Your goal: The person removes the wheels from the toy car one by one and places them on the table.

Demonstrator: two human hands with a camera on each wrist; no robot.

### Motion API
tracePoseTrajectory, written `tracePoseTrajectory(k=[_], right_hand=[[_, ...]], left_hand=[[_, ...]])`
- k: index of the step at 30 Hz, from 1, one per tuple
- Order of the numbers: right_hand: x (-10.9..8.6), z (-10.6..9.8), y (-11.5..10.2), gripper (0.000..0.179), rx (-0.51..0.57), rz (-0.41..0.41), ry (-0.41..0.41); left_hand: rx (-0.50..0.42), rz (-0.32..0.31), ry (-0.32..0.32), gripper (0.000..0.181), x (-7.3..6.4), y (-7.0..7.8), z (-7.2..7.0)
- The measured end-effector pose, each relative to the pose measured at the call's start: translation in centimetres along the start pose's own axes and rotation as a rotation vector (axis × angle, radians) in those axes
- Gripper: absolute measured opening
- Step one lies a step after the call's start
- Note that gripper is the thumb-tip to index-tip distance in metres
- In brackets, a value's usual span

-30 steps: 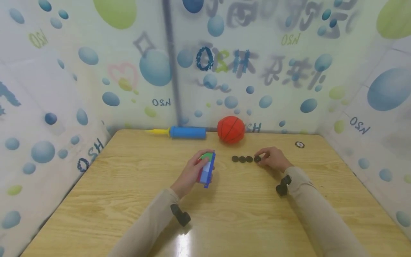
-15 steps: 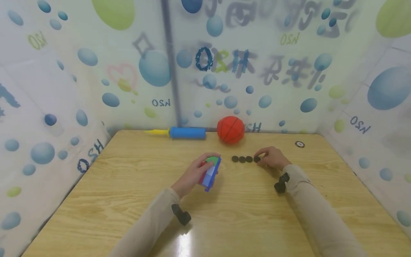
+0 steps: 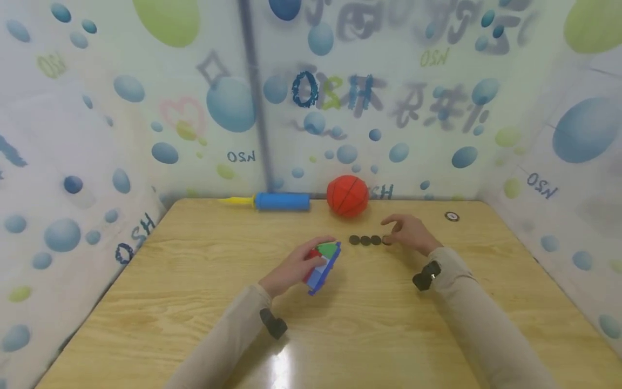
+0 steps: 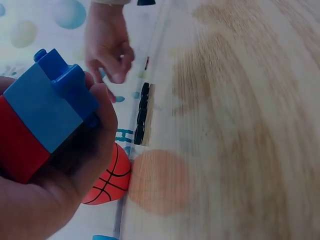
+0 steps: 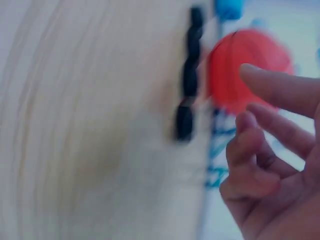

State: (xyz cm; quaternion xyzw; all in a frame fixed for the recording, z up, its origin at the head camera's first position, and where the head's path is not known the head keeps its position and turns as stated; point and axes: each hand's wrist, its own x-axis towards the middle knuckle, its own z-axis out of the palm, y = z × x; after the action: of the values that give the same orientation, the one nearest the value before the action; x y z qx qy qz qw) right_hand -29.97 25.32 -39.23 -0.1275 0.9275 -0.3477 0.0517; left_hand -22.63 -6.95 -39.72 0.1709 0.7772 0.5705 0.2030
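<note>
My left hand grips a small build of toy building blocks in blue, light blue, red and green. In the left wrist view the blue, light blue and red blocks show between thumb and fingers; the palm hides the rest. Several black round discs lie in a touching row on the table, right of that build. Over the row's right end hovers my right hand, its fingers parted and loosely bent around nothing. The right wrist view has this hand apart from the black discs.
A red ball with black lines stands at the table's back edge. Left of it lies a blue hand pump with a yellow tip. One black-and-white round chip is at the back right. Printed walls border the wooden table.
My right fingers have let go of the row's rightmost disc and risen slightly. The left hand has shifted a little right and nearer me, turning the block build.
</note>
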Motion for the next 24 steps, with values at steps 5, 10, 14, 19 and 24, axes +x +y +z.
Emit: tracePoseTrajectory(k=[5, 10, 14, 19, 24], right_hand=[[-0.8, 0.9, -4.1, 0.035, 0.054, -0.211, -0.023], [-1.7, 2.4, -7.8, 0.033, 0.137, -0.376, -0.137], [-2.2, 3.6, -9.0, 0.034, 0.157, -0.474, -0.196], [-2.5, 4.6, -9.1, 0.039, 0.191, -0.499, -0.216], [-2.8, 5.1, -8.9, 0.042, 0.200, -0.490, -0.221]], left_hand=[[0.116, 0.012, 0.034, 0.064, 0.0, -0.3, -0.3], [0.197, 0.008, 0.036, 0.074, 0.0, 0.0, -0.4], [0.205, 0.010, 0.027, 0.075, 0.3, 0.1, -0.4], [0.224, 0.032, 0.011, 0.077, 0.6, 0.0, -0.5], [0.245, 0.049, -0.003, 0.078, 0.8, 0.2, -0.5]])
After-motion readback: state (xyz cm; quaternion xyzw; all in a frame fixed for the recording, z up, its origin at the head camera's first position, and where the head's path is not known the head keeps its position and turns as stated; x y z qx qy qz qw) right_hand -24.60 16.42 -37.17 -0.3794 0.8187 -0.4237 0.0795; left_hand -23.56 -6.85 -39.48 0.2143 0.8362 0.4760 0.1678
